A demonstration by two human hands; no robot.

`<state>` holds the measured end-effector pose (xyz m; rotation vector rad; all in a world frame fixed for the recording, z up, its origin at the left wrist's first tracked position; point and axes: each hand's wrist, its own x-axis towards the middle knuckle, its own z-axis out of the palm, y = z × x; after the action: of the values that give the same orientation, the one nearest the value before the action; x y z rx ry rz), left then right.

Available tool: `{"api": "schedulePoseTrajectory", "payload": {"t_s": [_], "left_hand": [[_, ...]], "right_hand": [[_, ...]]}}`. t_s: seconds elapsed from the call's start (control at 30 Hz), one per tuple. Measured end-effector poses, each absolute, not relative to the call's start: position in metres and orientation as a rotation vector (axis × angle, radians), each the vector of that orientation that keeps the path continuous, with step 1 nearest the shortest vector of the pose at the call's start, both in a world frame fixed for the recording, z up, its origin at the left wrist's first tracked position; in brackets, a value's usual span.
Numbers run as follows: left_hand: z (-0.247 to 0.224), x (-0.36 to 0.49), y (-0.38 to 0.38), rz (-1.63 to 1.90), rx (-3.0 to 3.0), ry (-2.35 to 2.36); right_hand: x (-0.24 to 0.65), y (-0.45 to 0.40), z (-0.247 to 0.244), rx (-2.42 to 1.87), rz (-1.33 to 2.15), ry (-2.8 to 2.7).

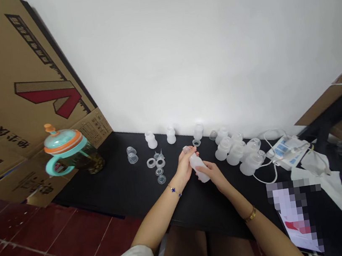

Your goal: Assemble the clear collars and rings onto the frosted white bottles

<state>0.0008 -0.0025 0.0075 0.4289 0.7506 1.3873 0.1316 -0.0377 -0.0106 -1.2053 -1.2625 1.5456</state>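
A frosted white baby bottle (200, 171) is tilted between my two hands, above the middle of the black table. My left hand (185, 164) is closed around its top end, where a clear part shows. Lower down, the fingers of my right hand (215, 175) wrap round the bottle's body. Left of my hands lie several white rings (151, 163), clear nipples (161, 154) and two clear domed caps (132, 155). Open bottles (151, 140) stand along the wall, with a loose ring (196, 142) beside one of them. Several capped bottles (236, 153) are grouped to the right.
A large teal and orange lidded jug (72, 152) stands at the left, by a big cardboard box (24, 80). On the right are a white power strip (289, 151) with cables, crumpled white paper (338, 189) and a partly blurred screen (299, 224). The white wall borders the table (119, 194).
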Motion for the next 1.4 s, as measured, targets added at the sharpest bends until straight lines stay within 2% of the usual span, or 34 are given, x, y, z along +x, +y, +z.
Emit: {"api": "schedulePoseTrajectory", "payload": {"t_s": [0.57,0.93,1.4], "left_hand": [[0.009,0.002,-0.004,1.377,0.408,0.751],[0.010,0.003,-0.005,1.369,0.398,0.775],[-0.003,0.013,-0.006,1.443,0.324,0.745]], "right_hand": [[0.134,-0.035,-0.016,-1.232,1.473,-1.360],[0.134,-0.033,-0.025,-1.270,1.302,-1.486],[0.130,-0.042,-0.011,-1.268,1.108,-1.542]]}}
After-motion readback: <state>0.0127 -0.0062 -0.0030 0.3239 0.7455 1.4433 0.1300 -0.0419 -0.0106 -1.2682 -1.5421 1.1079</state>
